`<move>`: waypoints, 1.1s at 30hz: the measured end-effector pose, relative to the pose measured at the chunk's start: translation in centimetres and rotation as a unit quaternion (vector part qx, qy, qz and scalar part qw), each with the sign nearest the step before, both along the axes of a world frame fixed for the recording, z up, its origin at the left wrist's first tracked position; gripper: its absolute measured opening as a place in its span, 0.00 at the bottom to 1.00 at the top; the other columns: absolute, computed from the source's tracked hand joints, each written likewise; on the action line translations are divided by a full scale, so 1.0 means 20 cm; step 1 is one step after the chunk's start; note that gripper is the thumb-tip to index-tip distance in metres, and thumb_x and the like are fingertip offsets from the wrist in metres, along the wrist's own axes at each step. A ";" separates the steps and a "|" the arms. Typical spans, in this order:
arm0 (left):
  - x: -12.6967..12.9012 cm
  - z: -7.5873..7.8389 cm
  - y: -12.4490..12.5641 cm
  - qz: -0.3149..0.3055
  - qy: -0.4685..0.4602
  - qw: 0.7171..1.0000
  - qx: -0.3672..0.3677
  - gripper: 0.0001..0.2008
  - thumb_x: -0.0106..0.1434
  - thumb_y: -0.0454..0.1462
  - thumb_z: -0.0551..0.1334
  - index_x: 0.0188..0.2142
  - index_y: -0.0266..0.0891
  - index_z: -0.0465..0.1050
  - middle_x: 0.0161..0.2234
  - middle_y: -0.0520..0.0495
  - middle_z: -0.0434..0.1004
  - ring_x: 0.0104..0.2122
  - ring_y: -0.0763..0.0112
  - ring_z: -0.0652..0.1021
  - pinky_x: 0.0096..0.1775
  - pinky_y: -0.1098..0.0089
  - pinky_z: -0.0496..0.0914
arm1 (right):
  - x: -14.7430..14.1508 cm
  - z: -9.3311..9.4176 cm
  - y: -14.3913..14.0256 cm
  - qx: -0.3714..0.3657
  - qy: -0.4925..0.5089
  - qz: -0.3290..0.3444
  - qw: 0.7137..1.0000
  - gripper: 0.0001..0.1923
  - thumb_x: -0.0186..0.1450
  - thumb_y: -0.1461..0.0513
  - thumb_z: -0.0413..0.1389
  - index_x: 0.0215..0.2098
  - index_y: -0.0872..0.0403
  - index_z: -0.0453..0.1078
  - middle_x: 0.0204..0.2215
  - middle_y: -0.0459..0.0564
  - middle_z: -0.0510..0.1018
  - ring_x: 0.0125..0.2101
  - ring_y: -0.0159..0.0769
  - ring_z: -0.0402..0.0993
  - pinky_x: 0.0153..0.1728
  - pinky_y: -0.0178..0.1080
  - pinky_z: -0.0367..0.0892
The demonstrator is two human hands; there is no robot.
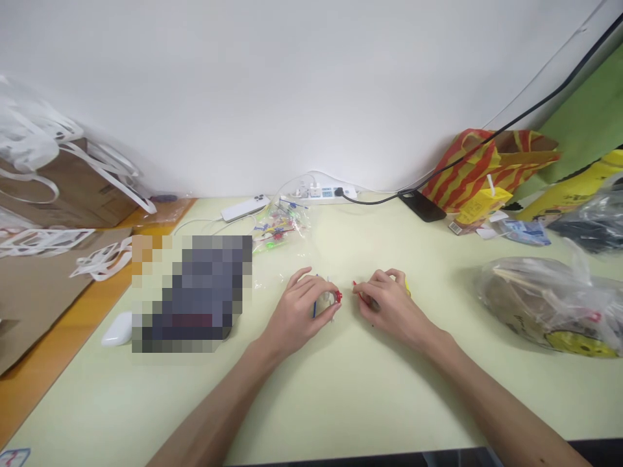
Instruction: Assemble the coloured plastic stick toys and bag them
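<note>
Near the middle of the pale green table [341, 395], my left hand [302, 306] pinches a small red toothed plastic piece [339, 296] between thumb and fingers. A thin blue stick-like piece [315, 305] shows beside those fingers, partly hidden. To its right, my right hand [387, 298] is closed on a small red plastic piece [357, 289] whose tip sticks out toward the left hand. Something yellow [407, 287] peeks out behind the right fingers; its shape is hidden. A short gap separates the two red pieces.
Behind the left hand lies a clear bag of colourful plastic parts [280, 230]. A white phone [244, 207], a power strip [326, 192] and a black phone [422, 205] lie along the wall. A drink carton [479, 211] and a plastic-wrapped bundle [540, 305] are at right; a white case [117, 328] is left.
</note>
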State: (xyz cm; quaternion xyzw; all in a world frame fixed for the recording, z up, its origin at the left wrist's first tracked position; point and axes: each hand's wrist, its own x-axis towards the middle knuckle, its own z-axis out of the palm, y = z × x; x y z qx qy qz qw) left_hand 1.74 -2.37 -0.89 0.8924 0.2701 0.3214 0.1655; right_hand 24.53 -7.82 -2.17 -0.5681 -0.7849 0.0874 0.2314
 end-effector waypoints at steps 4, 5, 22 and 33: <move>0.00 0.00 0.00 -0.004 -0.004 1.000 -0.007 0.06 0.69 0.35 0.62 0.45 0.44 0.69 0.40 0.52 0.80 0.43 0.70 0.79 0.65 0.53 0.60 | -0.01 0.00 0.00 -0.009 0.017 0.001 1.000 0.10 0.65 0.70 0.54 0.38 0.49 0.72 0.24 0.42 0.78 0.36 0.39 0.70 0.50 0.49 0.50; 0.00 0.00 0.00 -0.004 -0.004 1.000 -0.007 0.06 0.69 0.35 0.62 0.45 0.44 0.69 0.40 0.52 0.81 0.43 0.70 0.79 0.65 0.53 0.60 | -0.02 0.00 0.00 -0.009 0.019 0.001 1.000 0.09 0.65 0.70 0.54 0.38 0.50 0.72 0.24 0.42 0.79 0.36 0.39 0.70 0.50 0.49 0.50; 0.00 -0.01 0.01 0.006 -0.003 1.000 -0.004 0.06 0.69 0.36 0.61 0.46 0.44 0.70 0.40 0.51 0.81 0.41 0.71 0.80 0.64 0.54 0.62 | 0.05 0.01 0.00 -0.010 -0.025 0.028 0.999 0.17 0.70 0.71 0.48 0.43 0.47 0.75 0.39 0.48 0.82 0.41 0.42 0.68 0.47 0.49 0.51; 0.00 -0.01 0.01 0.006 -0.004 1.000 -0.010 0.06 0.69 0.36 0.61 0.46 0.44 0.70 0.41 0.52 0.81 0.41 0.71 0.80 0.64 0.55 0.62 | 0.05 -0.03 0.01 -0.005 -0.031 0.033 0.999 0.15 0.70 0.70 0.49 0.37 0.48 0.75 0.38 0.48 0.80 0.40 0.40 0.68 0.46 0.48 0.51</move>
